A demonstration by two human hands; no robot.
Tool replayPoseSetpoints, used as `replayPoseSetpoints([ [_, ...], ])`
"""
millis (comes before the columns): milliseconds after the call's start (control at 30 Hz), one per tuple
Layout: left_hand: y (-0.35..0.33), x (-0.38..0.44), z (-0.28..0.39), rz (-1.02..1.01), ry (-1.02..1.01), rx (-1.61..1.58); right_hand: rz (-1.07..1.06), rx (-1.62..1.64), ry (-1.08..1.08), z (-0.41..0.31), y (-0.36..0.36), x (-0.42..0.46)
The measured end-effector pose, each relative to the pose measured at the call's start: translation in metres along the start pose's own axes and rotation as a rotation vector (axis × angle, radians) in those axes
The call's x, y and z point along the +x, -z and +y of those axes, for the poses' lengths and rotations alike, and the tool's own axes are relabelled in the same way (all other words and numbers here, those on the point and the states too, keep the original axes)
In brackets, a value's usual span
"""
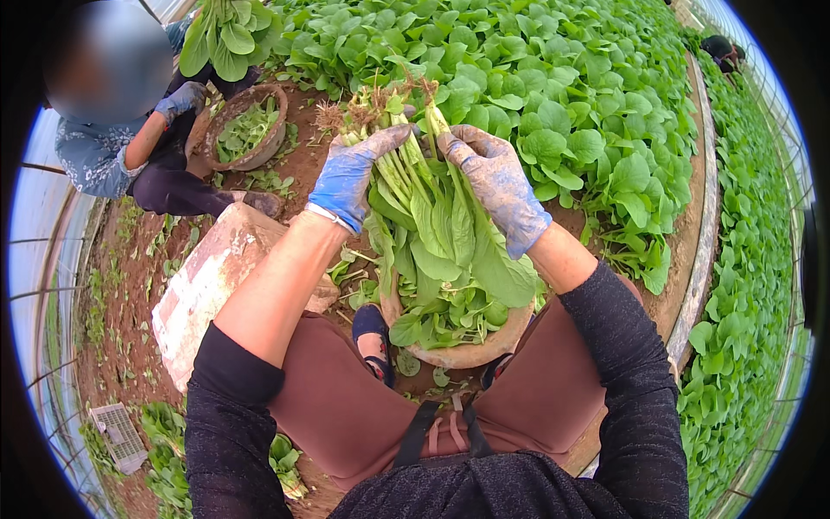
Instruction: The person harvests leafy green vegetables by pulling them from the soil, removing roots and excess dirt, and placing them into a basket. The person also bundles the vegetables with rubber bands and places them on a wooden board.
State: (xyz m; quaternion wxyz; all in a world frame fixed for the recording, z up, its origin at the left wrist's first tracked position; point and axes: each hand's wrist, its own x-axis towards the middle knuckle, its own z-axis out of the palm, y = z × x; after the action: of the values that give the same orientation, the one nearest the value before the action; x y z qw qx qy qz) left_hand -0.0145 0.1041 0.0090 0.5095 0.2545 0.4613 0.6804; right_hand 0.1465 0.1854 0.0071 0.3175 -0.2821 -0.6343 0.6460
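My left hand (pixel 353 172), in a soiled blue glove, is closed around a bunch of leafy green plants (pixel 425 227), their muddy roots pointing away from me and their leaves hanging towards me. Beside it, my right hand (pixel 489 175), in a similar dirty glove, pinches the pale stem of one plant (pixel 436 120) at the bunch's right side, near its roots. Below the leaves, between my feet, a round clay-coloured basin (pixel 463 353) holds loose green leaves (pixel 447 321).
At upper left a seated co-worker (pixel 104 149) wears gloves, near leafy greens (pixel 230 36) and a basin of leaves (pixel 279 136). A dirty white sack (pixel 214 279) lies left. A plastic crate (pixel 120 438) is at lower left. Dense crop (pixel 551 130) grows ahead and right, beside a pale edging strip (pixel 700 259).
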Motion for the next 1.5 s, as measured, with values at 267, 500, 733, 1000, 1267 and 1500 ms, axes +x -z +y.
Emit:
replayPoseSetpoints([
  [267,-0.015,0.002,-0.014,0.000,-0.016,-0.063,0.131,-0.167,0.234,0.022,-0.007,0.007],
  [500,-0.023,-0.001,-0.023,0.090,-0.058,-0.187,0.125,-0.412,0.589,0.031,-0.019,0.007],
  [733,-0.017,0.002,-0.024,0.167,-0.019,-0.219,0.033,-0.698,0.604,0.014,-0.007,0.016],
  [1000,-0.023,0.006,-0.044,0.007,-0.225,0.046,0.058,-0.536,0.633,-0.007,0.014,0.016],
  [1267,0.026,-0.005,-0.014,0.004,-0.135,0.437,-0.093,-0.563,0.066,-0.018,0.167,0.047],
  [1500,0.051,-0.004,0.016,0.134,-0.131,0.457,0.043,-0.546,-0.817,0.159,0.328,-0.032],
])
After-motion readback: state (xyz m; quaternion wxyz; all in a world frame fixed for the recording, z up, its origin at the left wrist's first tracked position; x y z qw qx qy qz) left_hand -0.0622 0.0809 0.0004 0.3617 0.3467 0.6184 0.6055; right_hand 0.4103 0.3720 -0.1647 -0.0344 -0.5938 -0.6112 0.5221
